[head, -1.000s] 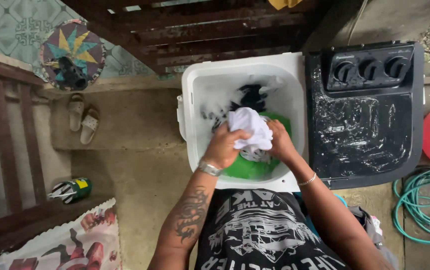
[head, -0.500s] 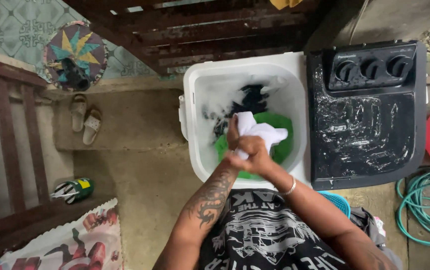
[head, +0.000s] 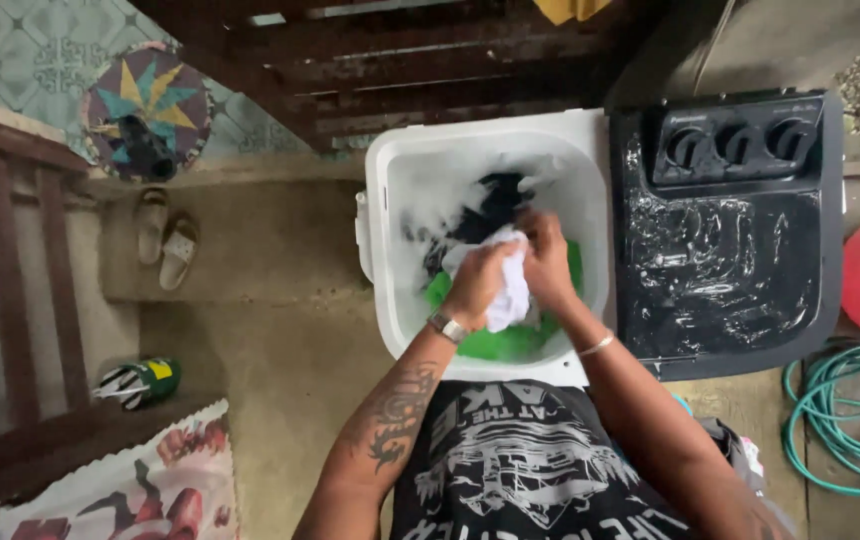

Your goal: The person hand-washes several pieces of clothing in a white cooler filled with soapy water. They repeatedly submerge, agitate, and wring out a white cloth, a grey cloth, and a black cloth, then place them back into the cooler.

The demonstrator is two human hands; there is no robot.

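Gripping white cloth (head: 508, 290), left hand (head: 478, 282), right hand (head: 547, 262), fingers buried

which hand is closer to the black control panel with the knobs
Right. The right hand grips the white cloth on the side toward the black control panel; the left hand holds the cloth's far side, farther away.

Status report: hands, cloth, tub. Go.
Both hands, left hand and right hand, grip white cloth over white tub. Green and dark laundry beneath. Nothing blocking.
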